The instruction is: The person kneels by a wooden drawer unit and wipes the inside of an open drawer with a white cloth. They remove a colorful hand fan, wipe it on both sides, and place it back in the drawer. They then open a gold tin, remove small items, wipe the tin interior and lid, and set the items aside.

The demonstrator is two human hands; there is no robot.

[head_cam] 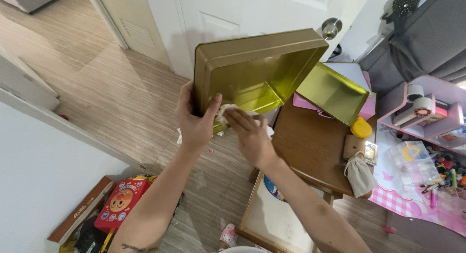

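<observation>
— What are the hands doing?

— The left hand [194,118] is closed around the lower corner of a gold tin [252,68], thumb on the inside face, fingers wrapped behind the edge. It holds the tin up and tilted, open side toward the camera.

— And the other?

— The right hand [250,136] is just beside it, fingers pressed together and flat on a white cloth [226,111], which lies against the tin's inner wall near the left thumb.

— What lies beyond the hands?

— To the right of the right hand is a brown wooden table [310,146]. On it, past the tin's far corner, the gold lid [332,93] rests tilted on a pink box [366,107]. Further right sit a yellow lump [361,128] and a beige drawstring pouch [360,175].

— Below?

— Under the left forearm, on the wood floor [111,93], a red toy box [120,204]. Behind the tin stands a white door [233,15].
</observation>
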